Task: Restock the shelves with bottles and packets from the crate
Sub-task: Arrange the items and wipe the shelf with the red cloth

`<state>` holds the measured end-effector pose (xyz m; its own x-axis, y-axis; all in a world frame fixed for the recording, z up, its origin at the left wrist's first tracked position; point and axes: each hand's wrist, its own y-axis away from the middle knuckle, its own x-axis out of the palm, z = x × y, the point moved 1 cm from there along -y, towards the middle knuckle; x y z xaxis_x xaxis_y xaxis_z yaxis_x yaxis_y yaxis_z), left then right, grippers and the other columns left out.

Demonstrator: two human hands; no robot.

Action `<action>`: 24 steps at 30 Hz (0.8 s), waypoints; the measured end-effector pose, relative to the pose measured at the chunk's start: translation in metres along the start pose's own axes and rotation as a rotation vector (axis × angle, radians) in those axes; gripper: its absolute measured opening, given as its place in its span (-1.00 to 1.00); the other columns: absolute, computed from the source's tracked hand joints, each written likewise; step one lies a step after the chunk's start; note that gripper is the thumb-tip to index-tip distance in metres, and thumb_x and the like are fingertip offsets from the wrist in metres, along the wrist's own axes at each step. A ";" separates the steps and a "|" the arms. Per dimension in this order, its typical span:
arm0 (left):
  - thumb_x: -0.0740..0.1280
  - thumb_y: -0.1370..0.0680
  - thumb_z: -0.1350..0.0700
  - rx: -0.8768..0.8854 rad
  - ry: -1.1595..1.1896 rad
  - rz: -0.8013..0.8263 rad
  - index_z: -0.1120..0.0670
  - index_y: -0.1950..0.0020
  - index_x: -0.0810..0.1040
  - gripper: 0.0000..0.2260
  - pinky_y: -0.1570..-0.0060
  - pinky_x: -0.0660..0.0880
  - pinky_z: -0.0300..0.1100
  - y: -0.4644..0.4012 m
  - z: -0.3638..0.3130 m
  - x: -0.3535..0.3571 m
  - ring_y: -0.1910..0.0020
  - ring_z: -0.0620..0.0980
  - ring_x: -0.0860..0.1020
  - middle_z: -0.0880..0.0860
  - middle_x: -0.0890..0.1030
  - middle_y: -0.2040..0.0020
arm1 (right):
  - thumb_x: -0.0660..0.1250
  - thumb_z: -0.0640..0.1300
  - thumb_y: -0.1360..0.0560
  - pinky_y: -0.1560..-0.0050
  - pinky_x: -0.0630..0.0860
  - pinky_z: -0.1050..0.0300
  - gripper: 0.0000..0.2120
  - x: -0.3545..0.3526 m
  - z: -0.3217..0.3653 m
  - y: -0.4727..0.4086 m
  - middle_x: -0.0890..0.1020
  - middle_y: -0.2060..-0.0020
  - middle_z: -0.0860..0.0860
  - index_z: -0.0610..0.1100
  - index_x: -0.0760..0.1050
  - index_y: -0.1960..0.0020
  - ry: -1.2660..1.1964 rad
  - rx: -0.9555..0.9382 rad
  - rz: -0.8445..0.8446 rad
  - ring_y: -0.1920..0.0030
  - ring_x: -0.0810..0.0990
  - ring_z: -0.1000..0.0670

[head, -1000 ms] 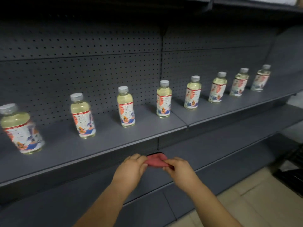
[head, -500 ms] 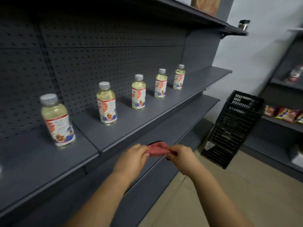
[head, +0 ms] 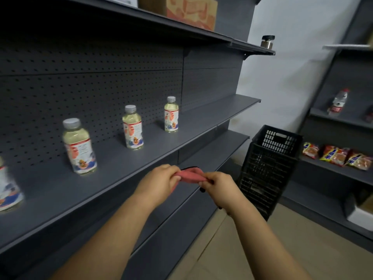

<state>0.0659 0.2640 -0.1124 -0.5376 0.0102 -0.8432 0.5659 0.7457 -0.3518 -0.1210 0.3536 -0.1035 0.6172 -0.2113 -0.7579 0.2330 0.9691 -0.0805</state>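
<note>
A small red cloth (head: 191, 174) stretches between my two hands in front of the grey shelf (head: 113, 178). My left hand (head: 159, 182) pinches its left end and my right hand (head: 219, 188) pinches its right end. Pale-yellow drink bottles with grey caps stand in a row on the shelf: one (head: 79, 146) at the left, one (head: 132, 128) in the middle, one (head: 171, 115) farther back. A fourth bottle (head: 8, 188) is cut off at the left edge. A black plastic crate (head: 268, 168) stands tilted on the floor to the right.
A cardboard box (head: 187, 9) and a small jar (head: 267, 41) sit on the top shelf. The right-hand shelving holds snack packets (head: 335, 155) and a water bottle (head: 338, 102). A white box (head: 361, 213) sits low on the right. Beige floor tiles (head: 222, 249) lie between the racks.
The view has swung right: most bottles left the frame, and the crate and right-hand shelving came into view. Both hands keep holding the red cloth as before.
</note>
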 end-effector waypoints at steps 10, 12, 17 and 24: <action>0.27 -0.59 0.03 -0.006 0.079 -0.036 -0.05 -0.01 0.56 -0.91 0.06 0.49 -0.05 -0.190 -0.027 0.076 0.10 -0.09 0.51 -0.09 0.54 0.08 | 0.32 -0.04 -0.60 0.35 0.50 0.25 -0.86 -0.093 -0.099 -0.165 0.61 0.23 0.12 0.05 0.62 -0.11 -0.009 0.011 0.025 0.26 0.57 0.06; 0.27 -0.59 0.04 -0.013 0.105 -0.030 -0.04 0.00 0.56 -0.92 0.07 0.49 -0.05 -0.232 -0.021 0.094 0.09 -0.07 0.51 -0.09 0.54 0.08 | 0.32 -0.04 -0.60 0.40 0.45 0.31 -0.87 -0.105 -0.115 -0.206 0.59 0.28 0.14 0.05 0.61 -0.10 0.003 0.018 0.026 0.31 0.53 0.08; 0.27 -0.58 0.01 -0.043 0.109 -0.032 -0.06 0.02 0.54 -0.93 0.07 0.51 -0.02 -0.338 -0.005 0.126 0.07 -0.03 0.51 -0.11 0.54 0.08 | 0.31 -0.07 -0.60 0.46 0.31 0.45 -0.84 -0.139 -0.144 -0.312 0.51 0.35 0.18 -0.03 0.63 -0.11 0.056 -0.001 0.055 0.44 0.46 0.24; 0.24 -0.61 0.02 -0.103 0.044 -0.054 -0.03 -0.01 0.56 -0.89 0.07 0.50 -0.02 -0.451 0.003 0.152 0.08 -0.06 0.50 -0.07 0.54 0.06 | 0.31 -0.08 -0.60 0.43 0.49 0.20 -0.88 -0.168 -0.183 -0.442 0.67 0.14 -0.01 0.03 0.64 -0.03 0.026 -0.055 0.081 0.38 0.54 0.03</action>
<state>-0.2685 -0.0729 -0.0832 -0.5942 -0.0043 -0.8043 0.4691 0.8104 -0.3509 -0.4655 -0.0159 -0.0588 0.6126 -0.1291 -0.7798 0.1409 0.9886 -0.0529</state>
